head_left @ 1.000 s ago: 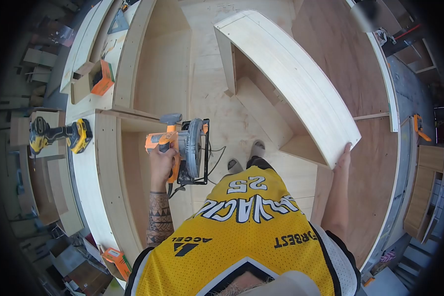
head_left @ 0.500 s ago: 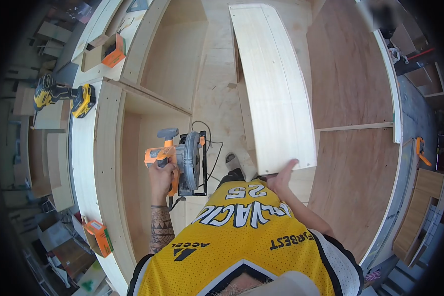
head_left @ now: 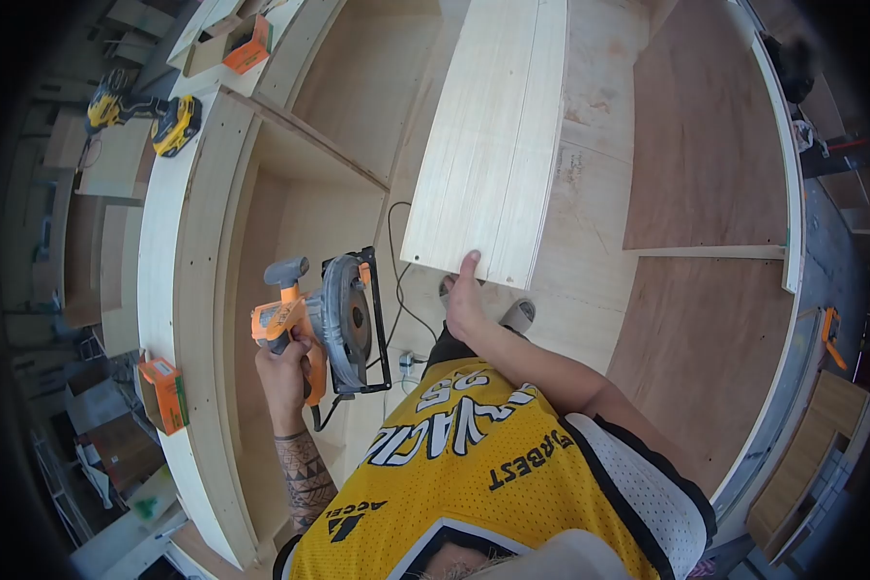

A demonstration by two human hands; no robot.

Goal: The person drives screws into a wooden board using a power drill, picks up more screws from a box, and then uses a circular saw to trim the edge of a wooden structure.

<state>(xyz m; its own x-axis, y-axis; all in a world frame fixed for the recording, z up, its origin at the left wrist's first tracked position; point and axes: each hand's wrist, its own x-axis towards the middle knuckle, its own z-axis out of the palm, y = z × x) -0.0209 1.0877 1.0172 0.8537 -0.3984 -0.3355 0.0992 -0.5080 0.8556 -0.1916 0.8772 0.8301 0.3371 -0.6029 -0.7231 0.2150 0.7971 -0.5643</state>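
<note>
My left hand is wrapped round the handle of an orange and grey circular saw, held up with its black base plate facing right. A dark power cord runs from it towards the floor. My right hand grips the near end of a long pale wooden board, thumb on top and fingers hidden beneath. Screw heads or holes show near the board's near corners, and its far end lies outside the view.
Plywood frame compartments stand on the left, with a yellow cordless drill and orange boxes on their top edge. Brown plywood panels line the right side. My slippered feet are on the plywood floor between.
The board's near end has swung left with my right hand, and the board has turned. My left hand still holds the saw, now tilted slightly. The camera view has shifted a little.
</note>
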